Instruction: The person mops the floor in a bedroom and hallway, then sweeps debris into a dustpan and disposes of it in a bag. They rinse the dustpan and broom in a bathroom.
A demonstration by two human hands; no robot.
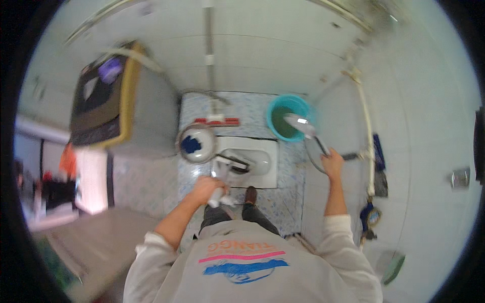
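Note:
My right hand (332, 164) grips the handle of a shower head (301, 124). Its spray end is over a turquoise bucket (271, 118) of murky, greenish liquid, and a grey hose loops below the handle. In my left hand (207, 190) is a white-handled tool (226, 166) with a dark-edged head, too blurred to name exactly. That head is above a white squat toilet (272, 178) set in the floor in front of my feet. Left of the toilet stands a round pale basin (207, 142) with a dark blue cloth (191, 144) in it.
A red-headed floor brush (227, 122) leans by the back wall. A washing machine (151, 113) with a purple item (110, 70) on top stands at the left. Pipes (366, 121) and a water meter (373, 217) run along the right wall. A doorway lies at the far left.

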